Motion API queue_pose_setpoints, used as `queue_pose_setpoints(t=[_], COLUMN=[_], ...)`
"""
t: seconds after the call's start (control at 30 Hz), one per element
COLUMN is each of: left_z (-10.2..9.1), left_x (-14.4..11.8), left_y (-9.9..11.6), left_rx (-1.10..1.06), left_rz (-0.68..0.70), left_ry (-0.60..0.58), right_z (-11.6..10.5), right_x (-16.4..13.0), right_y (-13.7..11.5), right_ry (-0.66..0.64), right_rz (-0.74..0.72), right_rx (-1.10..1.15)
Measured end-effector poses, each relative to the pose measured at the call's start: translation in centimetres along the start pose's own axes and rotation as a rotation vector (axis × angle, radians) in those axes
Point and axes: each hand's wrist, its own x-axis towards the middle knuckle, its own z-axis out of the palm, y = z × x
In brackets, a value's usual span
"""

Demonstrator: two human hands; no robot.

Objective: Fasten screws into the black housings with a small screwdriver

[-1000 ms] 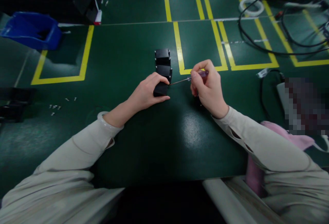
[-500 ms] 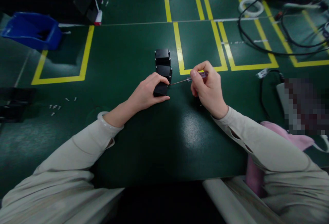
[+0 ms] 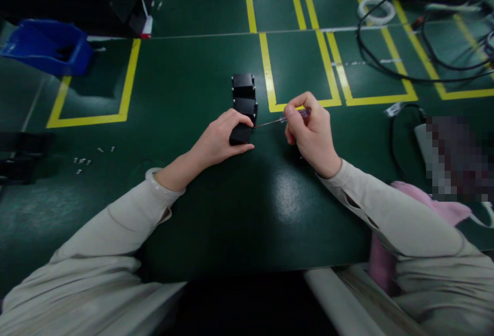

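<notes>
My left hand (image 3: pixel 223 138) is closed round a small black block (image 3: pixel 240 135), thumb on its near side and forefinger across its far side. In my right hand (image 3: pixel 310 133) is a screwdriver (image 3: pixel 283 119) with a clear purplish handle, pinched between thumb and fingers. Its thin shaft points left, and the tip meets the right side of the held block. Beyond this block stand two more black blocks, a middle one (image 3: pixel 245 106) and a far one (image 3: pixel 243 82), with small shiny screws at their sides. Something dark lies partly hidden under my right hand.
Several loose screws (image 3: pixel 82 161) lie on the green table at left, near dark parts (image 3: pixel 17 163). A blue bin (image 3: pixel 48 48) stands at the upper left. At right are a black cable (image 3: pixel 386 68), a tape roll (image 3: pixel 376 10) and a pink cloth (image 3: pixel 428 202).
Almost nothing differs. The view has shifted very slightly; both hands keep their hold, with the screwdriver tip still at the block's right side.
</notes>
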Motion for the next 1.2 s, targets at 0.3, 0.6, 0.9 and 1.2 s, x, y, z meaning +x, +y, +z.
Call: queue_pose_setpoints(t=[0.3, 0.6, 0.9, 1.2], left_z=[0.02, 0.04, 0.05, 0.14], left_x=[0.03, 0.02, 0.03, 0.02], left_y=[-0.04, -0.03, 0.03, -0.15], left_rx=[0.003, -0.002, 0.002, -0.010], left_rz=[-0.002, 0.007, -0.030, 0.027], left_ry=[-0.007, 0.002, -0.016, 0.016], right_z=[-0.04, 0.00, -0.13, -0.03], right_x=[-0.06, -0.08, -0.04, -0.12], right_y=[0.24, -0.04, 0.06, 0.20], right_ry=[-0.002, 0.000, -0.015, -0.006], right_rz=[-0.021, -0.006, 0.003, 0.003], right_rx=[0.022, 0.041, -0.004, 0.022])
